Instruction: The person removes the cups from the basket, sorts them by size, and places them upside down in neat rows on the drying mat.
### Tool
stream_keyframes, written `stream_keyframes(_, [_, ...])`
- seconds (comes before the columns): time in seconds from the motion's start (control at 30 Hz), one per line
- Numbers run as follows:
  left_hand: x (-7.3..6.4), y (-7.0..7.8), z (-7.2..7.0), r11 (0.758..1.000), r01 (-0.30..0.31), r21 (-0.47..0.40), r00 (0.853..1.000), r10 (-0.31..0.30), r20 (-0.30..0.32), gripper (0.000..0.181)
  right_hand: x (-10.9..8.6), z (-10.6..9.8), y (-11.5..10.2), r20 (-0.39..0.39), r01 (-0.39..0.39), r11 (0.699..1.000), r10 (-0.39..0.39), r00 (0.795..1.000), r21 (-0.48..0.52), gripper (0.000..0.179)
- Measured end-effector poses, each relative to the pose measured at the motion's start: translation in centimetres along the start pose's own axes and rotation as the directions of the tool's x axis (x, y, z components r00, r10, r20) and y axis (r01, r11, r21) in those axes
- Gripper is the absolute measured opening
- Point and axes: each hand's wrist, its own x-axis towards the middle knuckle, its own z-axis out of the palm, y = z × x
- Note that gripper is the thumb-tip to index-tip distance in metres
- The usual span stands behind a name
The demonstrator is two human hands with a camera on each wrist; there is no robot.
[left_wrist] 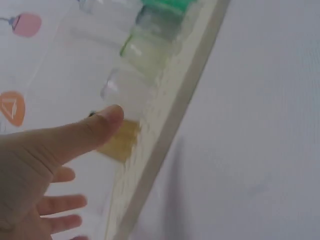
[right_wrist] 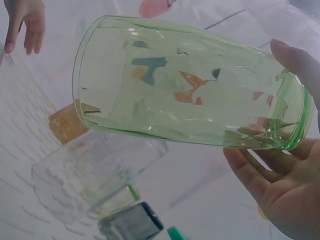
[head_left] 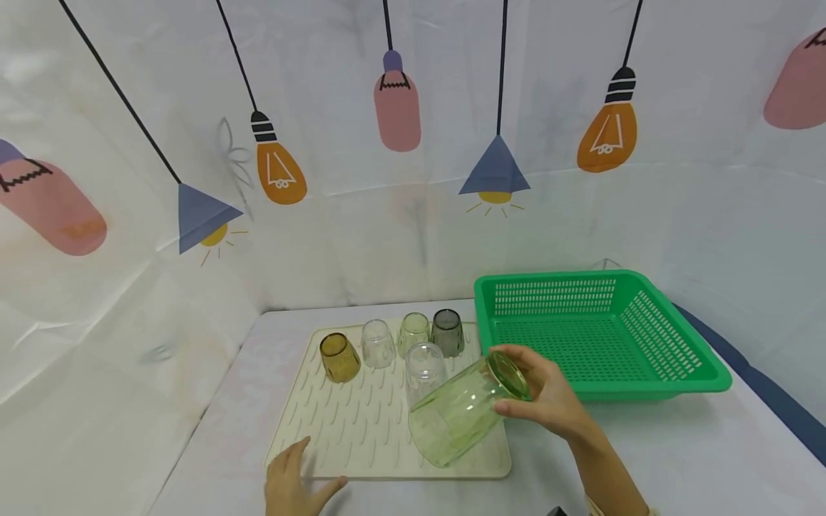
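My right hand [head_left: 548,394] grips a tall green glass [head_left: 458,416] round its thick base, thumb on one side and fingers on the other. The glass is tilted, its rim pointing down and left over the cream draining mat [head_left: 348,448]. In the right wrist view the green glass [right_wrist: 185,85] spans most of the picture. At the mat's front left, my left hand [head_left: 293,480] holds nothing, its thumb and fingers spread. Behind the green glass stands a tall clear glass [head_left: 422,365], partly hidden by it.
Upside down along the mat's back are an amber glass [head_left: 340,358], a small clear glass [head_left: 378,345], a small green glass [head_left: 413,332] and a dark grey glass [head_left: 448,333]. A green plastic basket [head_left: 581,394] sits at the right of the white table [head_left: 226,430].
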Motion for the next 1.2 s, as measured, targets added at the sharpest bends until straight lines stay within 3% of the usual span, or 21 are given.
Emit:
stream_keyframes(0.07, [0.1, -1.1, -0.5, 0.993, 0.096, 0.071, 0.992, -0.101, 0.073, 0.106, 0.1, 0.1, 0.0, 0.0, -0.02, 1.0, 0.02, 1.0, 0.006, 0.058])
stream_keyframes(0.1, [0.1, -1.5, -0.6, 0.984, 0.154, 0.095, 0.978, -0.165, 0.125, 0.115, 0.1, 0.1, 0.0, -0.001, -0.032, 0.999, 0.032, 0.999, 0.012, 0.057])
stream_keyframes(0.2, [0.0, -2.9, -0.5, 0.945, 0.31, 0.105, 0.904, -0.327, 0.274, 0.137, 0.1, 0.3, 0.0, -0.009, -0.032, 0.999, 0.032, 0.999, 0.004, 0.057])
stream_keyframes(0.27, [-0.3, -3.6, 0.0, 0.912, 0.403, 0.077, 0.853, -0.404, 0.331, 0.144, 0.2, 0.4, 0.0, -0.009, -0.01, 1.0, 0.01, 1.0, -0.008, 0.058])
stream_keyframes(0.3, [-0.4, -3.9, 0.3, 0.896, 0.438, 0.068, 0.832, -0.433, 0.347, 0.145, 0.3, 0.5, 0.1, -0.008, -0.001, 1.0, 0.0, 1.0, -0.015, 0.058])
stream_keyframes(0.37, [-0.5, -4.3, 0.8, 0.872, 0.488, 0.047, 0.806, -0.47, 0.359, 0.148, 0.5, 0.7, 0.1, -0.005, 0.019, 0.999, -0.019, 1.0, -0.032, 0.058])
stream_keyframes(0.53, [-0.3, -5.0, 1.4, 0.88, 0.473, 0.034, 0.826, -0.457, 0.33, 0.15, 1.2, 1.2, 0.2, -0.018, 0.002, 0.997, -0.003, 1.0, -0.082, 0.06])
stream_keyframes(0.7, [-0.3, -4.9, 1.7, 0.855, 0.518, 0.006, 0.813, -0.495, 0.306, 0.15, 2.3, 1.7, 0.4, -0.015, -0.035, 0.991, 0.033, 0.999, -0.133, 0.06])
stream_keyframes(0.9, [-0.4, -4.9, 1.3, 0.87, 0.493, -0.022, 0.833, -0.464, 0.302, 0.148, 4.2, 2.8, 0.3, 0.011, -0.087, 0.979, 0.09, 0.996, -0.182, 0.062])
stream_keyframes(1.03, [-0.3, -5.0, 0.9, 0.873, 0.485, -0.043, 0.835, -0.448, 0.32, 0.147, 5.7, 3.6, 0.2, 0.051, -0.074, 0.979, 0.085, 0.995, -0.188, 0.063])
stream_keyframes(1.2, [-0.1, -5.1, 0.6, 0.902, 0.423, -0.09, 0.867, -0.374, 0.33, 0.144, 7.4, 4.4, 0.2, 0.079, -0.078, 0.969, 0.099, 0.992, -0.234, 0.064])
